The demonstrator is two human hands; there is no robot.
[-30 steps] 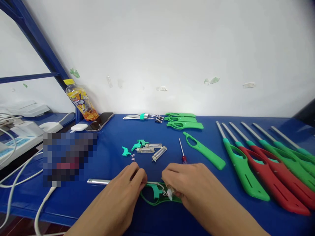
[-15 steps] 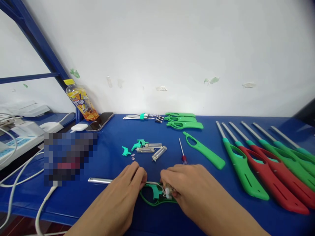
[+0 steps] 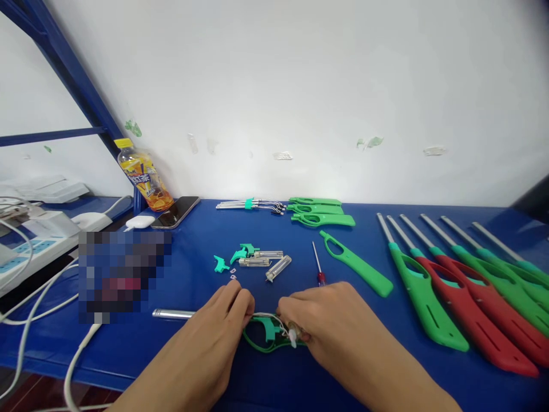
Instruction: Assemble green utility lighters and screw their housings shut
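Note:
An open green lighter shell [image 3: 262,344] with a teal trigger [image 3: 270,327] and thin wires lies near the table's front edge, its metal tube [image 3: 174,313] pointing left. My left hand [image 3: 223,320] pinches the shell where the tube joins it. My right hand [image 3: 326,315] is closed on a small clear part with a white tip [image 3: 293,335] at the shell's right side.
Loose teal triggers [image 3: 221,264] and clear gas tanks [image 3: 278,267] lie just beyond, with a red-handled screwdriver [image 3: 318,266] and a green shell half [image 3: 355,263]. Finished green and red lighters [image 3: 467,297] fill the right. A bottle [image 3: 143,177], phone [image 3: 175,212] and cables [image 3: 38,297] sit left.
My right hand has slid a little left along the shell with the small clear part. The left hand has barely moved.

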